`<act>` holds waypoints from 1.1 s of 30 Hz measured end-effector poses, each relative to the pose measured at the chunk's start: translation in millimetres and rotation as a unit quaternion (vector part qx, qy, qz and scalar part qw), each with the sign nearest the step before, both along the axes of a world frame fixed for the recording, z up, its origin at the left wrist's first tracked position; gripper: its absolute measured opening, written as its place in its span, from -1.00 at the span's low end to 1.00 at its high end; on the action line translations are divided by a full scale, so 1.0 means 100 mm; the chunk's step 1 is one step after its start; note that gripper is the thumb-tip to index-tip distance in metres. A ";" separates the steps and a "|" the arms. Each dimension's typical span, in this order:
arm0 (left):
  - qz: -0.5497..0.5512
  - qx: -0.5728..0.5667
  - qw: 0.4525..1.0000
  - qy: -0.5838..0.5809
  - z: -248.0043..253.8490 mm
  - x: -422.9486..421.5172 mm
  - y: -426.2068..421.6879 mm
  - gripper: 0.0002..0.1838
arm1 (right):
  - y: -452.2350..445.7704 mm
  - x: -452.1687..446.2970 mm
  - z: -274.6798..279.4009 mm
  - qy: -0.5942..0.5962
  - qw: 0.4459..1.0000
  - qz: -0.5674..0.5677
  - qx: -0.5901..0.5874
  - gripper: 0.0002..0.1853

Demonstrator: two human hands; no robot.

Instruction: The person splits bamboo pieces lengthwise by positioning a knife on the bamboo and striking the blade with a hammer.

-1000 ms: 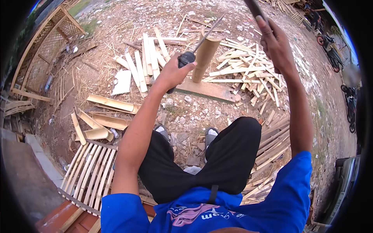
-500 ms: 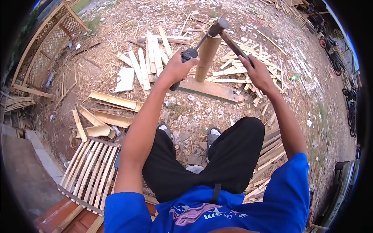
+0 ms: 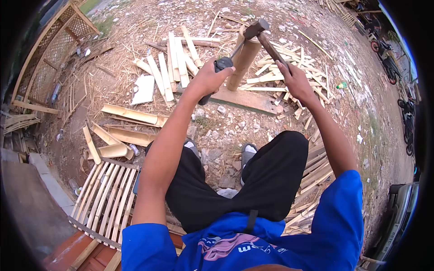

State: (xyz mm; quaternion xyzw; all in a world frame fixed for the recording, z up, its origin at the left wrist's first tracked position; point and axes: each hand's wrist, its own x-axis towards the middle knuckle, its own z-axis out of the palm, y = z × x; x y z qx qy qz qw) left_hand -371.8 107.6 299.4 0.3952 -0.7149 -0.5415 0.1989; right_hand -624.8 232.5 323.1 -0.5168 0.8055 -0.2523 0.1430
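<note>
Tapping a knife (image 3: 222, 64) into a bamboo tube (image 3: 243, 65) looks to be the step in hand, just past 12 o'clock. The tube's stood almost upright, leaning a touch, seemingly on a wooden block (image 3: 248, 100). The knife's dark handle is clenched in the left hand (image 3: 207, 82), with the blade angled up at the tube's top. The hammer (image 3: 257, 29) is grasped by its handle in the right hand (image 3: 298, 85), its head held right by the blade; whether they're touching can't be made out. For any further tap, I'd say a firm knife grip is called for, fingers kept well clear and the blow landed squarely on the blade. Split strips (image 3: 178, 61) are scattered at 11 o'clock, more sticks (image 3: 271, 77) are heaped around 2, curved bamboo pieces (image 3: 131, 114) are strewn near 9, and a slatted rack (image 3: 105, 198) is parked at 8.
</note>
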 end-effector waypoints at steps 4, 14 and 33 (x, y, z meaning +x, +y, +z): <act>-0.006 0.017 1.000 -0.008 -0.04 -0.01 -0.05 -0.43 | 0.04 0.04 -0.01 -0.002 1.000 -0.007 -0.018 -0.30; 0.005 -0.008 1.000 -0.018 -0.02 -0.13 0.02 -0.45 | 0.15 0.17 0.71 -0.160 0.960 0.018 -0.230 -0.38; 0.047 -0.034 0.997 -0.048 -0.36 -0.19 -0.06 -0.52 | 0.23 0.27 0.41 -0.151 0.948 0.026 -0.279 -0.43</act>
